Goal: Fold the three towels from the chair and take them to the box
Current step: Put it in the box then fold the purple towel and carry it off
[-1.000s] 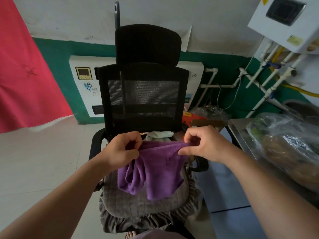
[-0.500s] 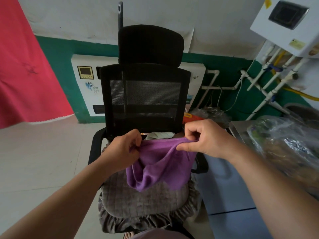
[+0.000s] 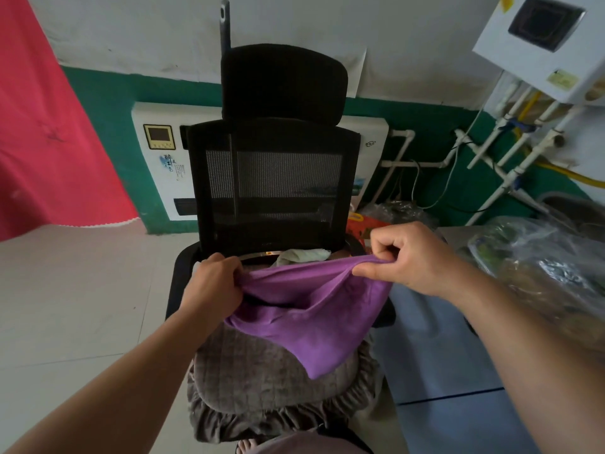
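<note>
Overhead, purple towel in both hands' grip (left hand, right hand) above chair

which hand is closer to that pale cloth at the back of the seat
Left. The left hand is just left of the pale cloth; the right hand is farther off to its right, both pinching the purple towel.

Left arm: bare forearm reaching forward from lower left.
Left hand: fingers curled closed, clutching one end of the soft purple cloth towel.
Right arm: bare forearm entering from lower right.
Right hand: raised slightly above the left, thumb and fingers pinched on the towel's upper edge.
</note>
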